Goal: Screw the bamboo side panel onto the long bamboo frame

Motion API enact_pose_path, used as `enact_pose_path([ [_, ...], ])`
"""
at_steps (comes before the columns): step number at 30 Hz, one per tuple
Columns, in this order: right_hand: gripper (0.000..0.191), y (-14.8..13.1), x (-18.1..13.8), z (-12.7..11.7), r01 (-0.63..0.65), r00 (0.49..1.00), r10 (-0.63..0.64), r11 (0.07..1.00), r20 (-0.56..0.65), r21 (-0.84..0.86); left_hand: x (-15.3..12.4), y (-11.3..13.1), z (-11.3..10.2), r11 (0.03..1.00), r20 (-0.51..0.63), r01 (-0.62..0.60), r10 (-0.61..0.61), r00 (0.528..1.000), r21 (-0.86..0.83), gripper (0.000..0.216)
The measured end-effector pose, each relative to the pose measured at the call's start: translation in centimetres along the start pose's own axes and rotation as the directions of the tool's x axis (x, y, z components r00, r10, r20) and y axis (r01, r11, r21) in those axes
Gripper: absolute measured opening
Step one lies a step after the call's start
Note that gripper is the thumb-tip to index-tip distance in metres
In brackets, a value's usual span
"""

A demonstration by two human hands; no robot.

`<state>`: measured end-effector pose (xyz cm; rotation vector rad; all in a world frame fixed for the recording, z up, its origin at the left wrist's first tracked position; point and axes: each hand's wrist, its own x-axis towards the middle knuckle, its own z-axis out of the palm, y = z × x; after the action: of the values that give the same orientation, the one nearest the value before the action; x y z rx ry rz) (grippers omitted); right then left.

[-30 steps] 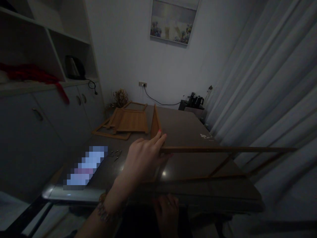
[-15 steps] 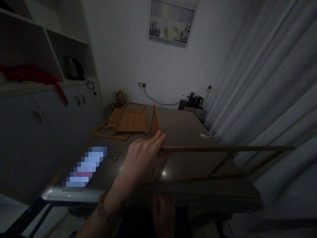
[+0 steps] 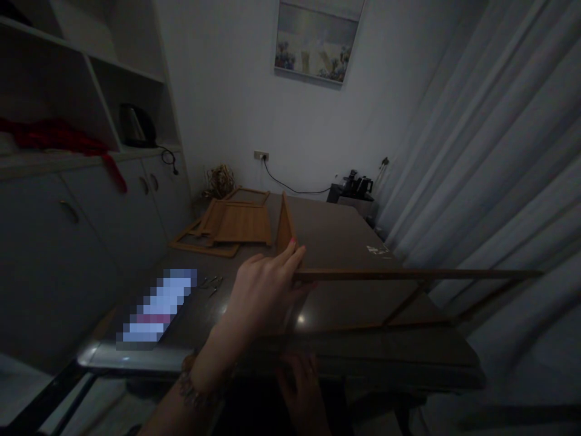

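Nearest, at the table's front edge, the right hand is low in the dimness with its fingers bent; whether it grips anything cannot be told. Above and a little left of it, the left hand, with a bead bracelet at its wrist, is closed on the near corner of a wooden frame, thumb and fingers around the end of the long rail. That frame stands on edge over the near part of the table, its rail running right to overlap the curtain. At the same corner, a wooden panel stands upright and reaches away from the hand, whose fingertips meet its near end. Left of the hand lie a few small metal screws, just beside a bright rectangular screen that is blurred out. Farther back, a slatted wooden board lies flat, overlapping a flat open frame, with another open frame behind it. Beyond are a dried-twig bundle at left and a black kettle at right. On the back wall are a socket with a cable plugged in and a framed picture.
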<state>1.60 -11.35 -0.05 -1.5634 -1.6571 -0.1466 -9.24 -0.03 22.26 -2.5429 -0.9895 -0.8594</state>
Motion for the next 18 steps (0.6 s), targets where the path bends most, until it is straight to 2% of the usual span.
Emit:
enact_pose_path([
  [3, 0.020, 0.7, 0.0, -0.8, 0.069, 0.995, -0.069, 0.998, 0.078, 0.008, 0.0, 0.0, 0.0, 1.000, 0.003, -0.001, 0.001, 1.000, -0.002, 0.054],
  [7, 0.022, 1.2, -0.1, -1.1, 0.083, 0.987, -0.084, 0.996, 0.134, 0.010, -0.1, 0.0, 0.0, 1.000, -0.004, -0.001, 0.001, 1.000, 0.001, 0.055],
  [12, 0.023, 0.7, 0.2, -0.7, 0.138, 0.986, -0.136, 0.990, 0.101, -0.019, -0.1, -0.1, 0.0, 1.000, 0.005, -0.004, 0.004, 1.000, -0.003, 0.055],
  [16, 0.027, 0.1, 0.7, -0.6, 0.177, 0.977, -0.175, 0.984, 0.122, 0.000, -0.1, 0.0, -0.2, 1.000, 0.008, -0.006, 0.006, 1.000, -0.002, 0.055],
  [18, 0.027, 0.1, 0.7, -0.6, 0.188, 0.978, -0.188, 0.982, 0.088, 0.013, -0.1, 0.0, -0.1, 1.000, 0.004, -0.002, 0.002, 1.000, -0.009, 0.054],
])
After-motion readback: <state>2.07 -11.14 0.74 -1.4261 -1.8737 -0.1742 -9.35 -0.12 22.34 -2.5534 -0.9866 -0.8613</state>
